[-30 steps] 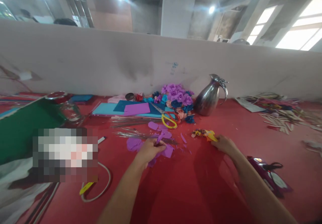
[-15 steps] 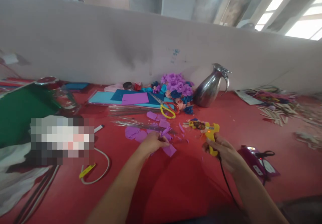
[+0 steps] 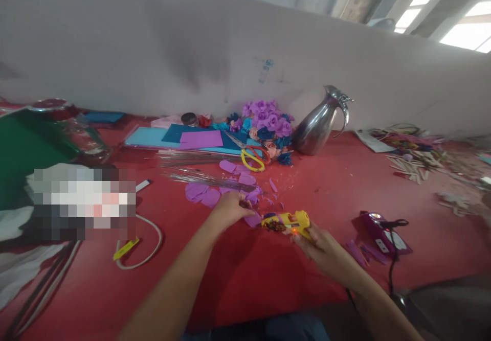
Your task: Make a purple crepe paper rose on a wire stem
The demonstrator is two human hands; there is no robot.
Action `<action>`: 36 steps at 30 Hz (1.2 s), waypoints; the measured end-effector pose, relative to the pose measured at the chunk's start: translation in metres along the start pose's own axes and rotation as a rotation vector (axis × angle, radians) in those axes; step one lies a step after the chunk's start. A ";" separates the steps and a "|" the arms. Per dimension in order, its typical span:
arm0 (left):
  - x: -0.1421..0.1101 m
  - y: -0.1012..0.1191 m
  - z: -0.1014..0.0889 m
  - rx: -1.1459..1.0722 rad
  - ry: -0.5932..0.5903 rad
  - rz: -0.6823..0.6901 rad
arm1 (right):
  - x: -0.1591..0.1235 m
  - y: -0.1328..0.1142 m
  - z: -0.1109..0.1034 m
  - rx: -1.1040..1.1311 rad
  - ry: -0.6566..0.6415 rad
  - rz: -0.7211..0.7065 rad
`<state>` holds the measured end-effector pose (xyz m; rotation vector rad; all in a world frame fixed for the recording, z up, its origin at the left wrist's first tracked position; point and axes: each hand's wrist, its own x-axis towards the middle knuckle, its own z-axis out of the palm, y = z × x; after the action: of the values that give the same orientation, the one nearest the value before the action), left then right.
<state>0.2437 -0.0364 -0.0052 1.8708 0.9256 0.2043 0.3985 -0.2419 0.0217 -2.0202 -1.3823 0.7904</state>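
Observation:
My left hand (image 3: pixel 231 210) is closed on a small purple paper piece (image 3: pixel 253 220), which sticks out past its fingertips. In my right hand (image 3: pixel 318 244) is a yellow glue gun (image 3: pixel 295 221) with an orange light glowing on it. Its nozzle end, crusted with dark residue, points left at the paper piece; whether they touch I cannot tell. Loose purple paper petals (image 3: pixel 210 198) lie behind my left hand, together with thin wires (image 3: pixel 195 177). Yellow-and-red-handled scissors (image 3: pixel 252 160) rest beyond the petals.
Purple paper roses (image 3: pixel 266 116) are heaped near the wall, beside a steel jug (image 3: pixel 316 126). Coloured paper sheets (image 3: pixel 201 139) lie to their left. A purple box with a cord (image 3: pixel 383 236) is at the right. A white cable (image 3: pixel 159 231) loops on the red table (image 3: pixel 238 290).
My right hand has brought the glue gun left and down to the purple paper and turned it flatter. My left hand keeps its grip on the paper. The view has shifted slightly.

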 end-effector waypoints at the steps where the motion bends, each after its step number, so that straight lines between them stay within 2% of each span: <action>1: 0.000 -0.001 0.000 0.012 -0.009 0.006 | 0.000 -0.002 0.000 -0.014 -0.006 0.002; 20: -0.004 0.009 -0.002 0.175 -0.012 0.001 | 0.008 -0.006 0.000 -0.080 -0.010 -0.007; 36: -0.008 0.012 -0.002 0.118 0.003 0.018 | 0.012 -0.002 0.000 -0.148 0.070 -0.016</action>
<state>0.2437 -0.0430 0.0077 1.9884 0.9404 0.1663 0.4010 -0.2298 0.0217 -2.1248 -1.4526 0.6196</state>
